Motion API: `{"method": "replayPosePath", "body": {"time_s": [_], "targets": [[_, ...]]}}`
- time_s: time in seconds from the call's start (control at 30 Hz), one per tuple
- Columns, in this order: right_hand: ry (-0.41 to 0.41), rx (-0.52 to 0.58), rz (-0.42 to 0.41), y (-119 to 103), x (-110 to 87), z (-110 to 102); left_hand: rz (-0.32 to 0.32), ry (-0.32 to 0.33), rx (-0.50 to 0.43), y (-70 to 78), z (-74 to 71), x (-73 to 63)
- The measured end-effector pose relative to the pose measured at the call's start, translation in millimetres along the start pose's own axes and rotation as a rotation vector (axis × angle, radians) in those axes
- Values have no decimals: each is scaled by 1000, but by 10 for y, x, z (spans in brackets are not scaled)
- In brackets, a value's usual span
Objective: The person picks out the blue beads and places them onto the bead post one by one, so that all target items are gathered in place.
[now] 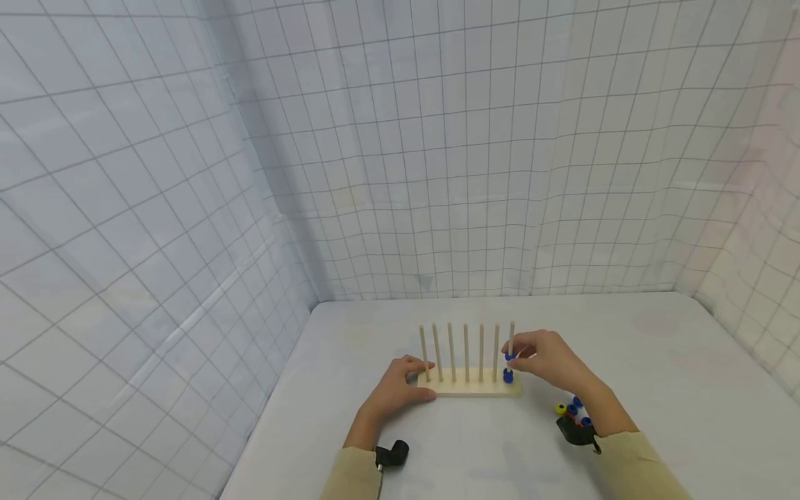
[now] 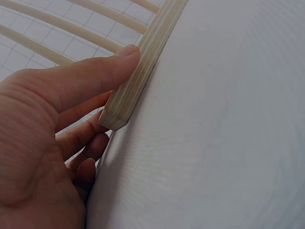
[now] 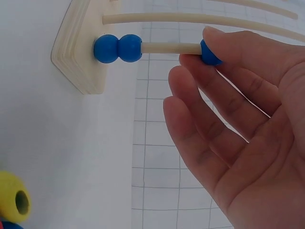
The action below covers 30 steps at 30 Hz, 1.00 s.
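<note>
A pale wooden peg board (image 1: 469,390) with several upright pegs stands on the white table. My left hand (image 1: 398,385) grips its left end, thumb along the front edge in the left wrist view and fingers behind. On the rightmost peg, two blue beads (image 3: 118,48) sit stacked against the base. Higher on that same peg, my right hand (image 1: 550,360) pinches a third blue bead (image 3: 209,53) between thumb and index finger, with the peg running through it. The other fingers of this hand extend loosely below the bead in the right wrist view.
Loose beads lie on the table by the right forearm: a yellow bead (image 1: 560,409), several blue ones (image 1: 578,401) and some red, partly hidden by the wrist camera (image 1: 576,432). Grid-patterned white curtains (image 1: 437,173) enclose the table (image 1: 350,333) at the back and sides.
</note>
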State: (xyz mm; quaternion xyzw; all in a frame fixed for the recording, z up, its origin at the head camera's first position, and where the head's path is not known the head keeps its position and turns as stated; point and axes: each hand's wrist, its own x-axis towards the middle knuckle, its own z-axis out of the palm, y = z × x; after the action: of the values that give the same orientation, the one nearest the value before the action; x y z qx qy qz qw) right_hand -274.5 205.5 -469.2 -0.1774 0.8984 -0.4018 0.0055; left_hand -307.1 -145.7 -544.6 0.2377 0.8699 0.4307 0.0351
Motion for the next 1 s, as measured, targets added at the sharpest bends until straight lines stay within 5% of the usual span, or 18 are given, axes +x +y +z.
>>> {"method": "replayPosePath", "body": {"time_s": [1.0], "targets": [[-66, 47, 32, 119, 36, 64, 2, 1, 4, 28, -13, 7]]}}
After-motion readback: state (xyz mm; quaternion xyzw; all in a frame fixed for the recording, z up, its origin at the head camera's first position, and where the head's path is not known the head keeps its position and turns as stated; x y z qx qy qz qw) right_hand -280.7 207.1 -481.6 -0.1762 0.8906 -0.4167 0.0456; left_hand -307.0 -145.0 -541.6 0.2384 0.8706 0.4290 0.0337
